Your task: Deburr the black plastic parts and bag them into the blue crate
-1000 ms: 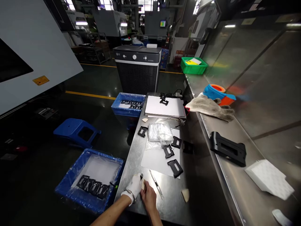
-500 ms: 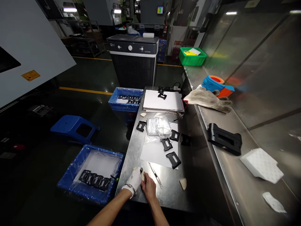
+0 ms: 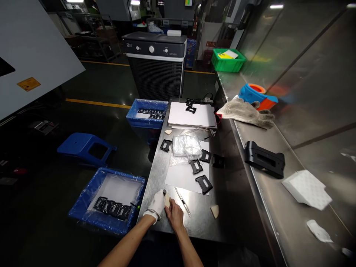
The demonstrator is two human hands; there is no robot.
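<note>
My left hand [image 3: 157, 204], in a white glove, is closed around a small black part [image 3: 164, 192], mostly hidden by the fingers. Bare, my right hand [image 3: 175, 215] grips a beige pad [image 3: 167, 200] against that part. Both hands are low over the near end of the metal table [image 3: 191, 226]. Just right of them lies a slim metal tool [image 3: 183, 202]. Another beige pad [image 3: 214, 211] rests farther right. Beyond the tool, black plastic frames [image 3: 204, 184] lie on and around a white sheet [image 3: 178, 178], beside a clear plastic bag [image 3: 187, 146].
Left of the table, a lined blue bin [image 3: 83, 196] holds several black frames; a second blue bin [image 3: 144, 123] stands farther back. A blue stool [image 3: 76, 144] is on the floor. The right ledge carries a work glove [image 3: 244, 113], a black housing [image 3: 264, 160] and a green crate [image 3: 229, 65].
The beige pad shows more fully between my hands now. Both hands have shifted slightly while staying together, and the whole view has tilted a little downward.
</note>
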